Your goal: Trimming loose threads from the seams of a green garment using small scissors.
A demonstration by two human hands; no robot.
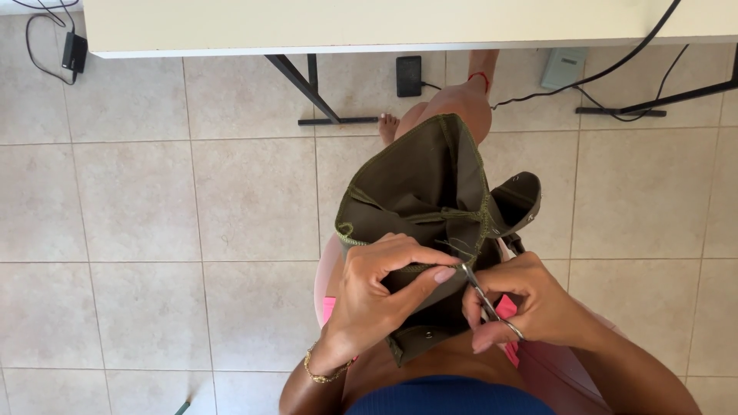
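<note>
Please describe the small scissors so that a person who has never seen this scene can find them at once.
Start at the olive-green fabric piece over the person's lap. At its lower edge, the right hand holds small metal scissors, tips at the seam beside the left hand. They are the only shiny, thin thing among cloth and skin.

No packages, labels, signs or screens in view; nothing of that kind on floor or table.

My left hand (pixel 377 296): bare, gold chain bracelet (pixel 323 374) at the wrist. My right hand (pixel 530 303): bare, no sleeve. I wear a dark blue top (pixel 450 396) and a red ankle cord (pixel 480 77).
</note>
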